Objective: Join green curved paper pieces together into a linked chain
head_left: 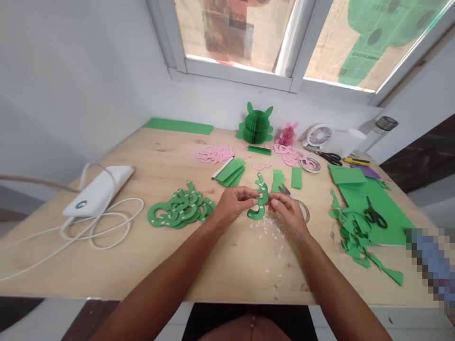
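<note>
My left hand (234, 204) pinches a wavy green paper cutout (263, 195) by its left edge, above the middle of the table. Small white tape pieces dot the cutout. Close against its right edge, my right hand (288, 212) has thumb and fingertips drawn together; whatever lies between them is too small to make out. Beneath both hands, tiny white scraps (270, 232) are scattered on the wood. To the left lies a heap of similar green cutouts (179, 208) with white tape marks. Scissors (285, 190) and a tape roll (304, 211) are partly hidden behind my right hand.
Green sheets (384, 208), black scissors (375, 214) and green offcuts (357, 232) lie on the right. Pink cutouts (216, 154), a green paper figure (256, 125), a pink one (287, 135) and a small fan (319, 136) are behind. A white cabled device (99, 189) sits left.
</note>
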Demonstrator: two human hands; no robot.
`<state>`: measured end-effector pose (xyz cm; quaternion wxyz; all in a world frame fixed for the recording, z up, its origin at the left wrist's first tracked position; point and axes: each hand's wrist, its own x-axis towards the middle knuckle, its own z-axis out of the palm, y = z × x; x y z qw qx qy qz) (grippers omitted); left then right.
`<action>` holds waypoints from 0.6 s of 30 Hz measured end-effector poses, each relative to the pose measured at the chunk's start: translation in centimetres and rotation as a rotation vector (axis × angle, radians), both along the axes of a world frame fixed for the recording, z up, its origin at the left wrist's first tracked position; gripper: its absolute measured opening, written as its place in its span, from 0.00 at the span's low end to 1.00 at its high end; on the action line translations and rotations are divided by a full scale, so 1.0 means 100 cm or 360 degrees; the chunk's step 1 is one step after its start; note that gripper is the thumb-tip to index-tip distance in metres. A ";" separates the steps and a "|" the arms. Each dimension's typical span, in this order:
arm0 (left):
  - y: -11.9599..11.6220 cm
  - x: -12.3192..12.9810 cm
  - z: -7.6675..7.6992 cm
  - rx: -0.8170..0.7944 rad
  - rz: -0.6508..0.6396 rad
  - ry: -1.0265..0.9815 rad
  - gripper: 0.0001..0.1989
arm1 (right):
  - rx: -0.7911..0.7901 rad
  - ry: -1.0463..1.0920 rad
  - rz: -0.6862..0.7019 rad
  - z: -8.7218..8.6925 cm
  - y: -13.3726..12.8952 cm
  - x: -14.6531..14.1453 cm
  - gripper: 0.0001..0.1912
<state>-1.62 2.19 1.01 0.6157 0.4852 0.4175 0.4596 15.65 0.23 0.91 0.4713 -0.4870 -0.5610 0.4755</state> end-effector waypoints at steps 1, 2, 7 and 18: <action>-0.001 0.002 0.000 0.0002 -0.0010 0.0017 0.12 | 0.0003 0.0003 -0.0030 0.000 0.000 -0.001 0.13; -0.002 0.003 0.000 0.0002 -0.0019 0.0035 0.11 | -0.0002 0.0002 -0.0052 -0.002 0.001 -0.002 0.14; -0.005 0.010 0.001 0.0048 -0.0033 0.0176 0.09 | 0.0006 -0.0034 -0.0020 -0.010 0.003 -0.003 0.14; -0.009 0.012 0.004 0.0116 -0.0011 0.0326 0.07 | 0.0040 -0.0076 -0.0046 -0.017 0.003 -0.003 0.14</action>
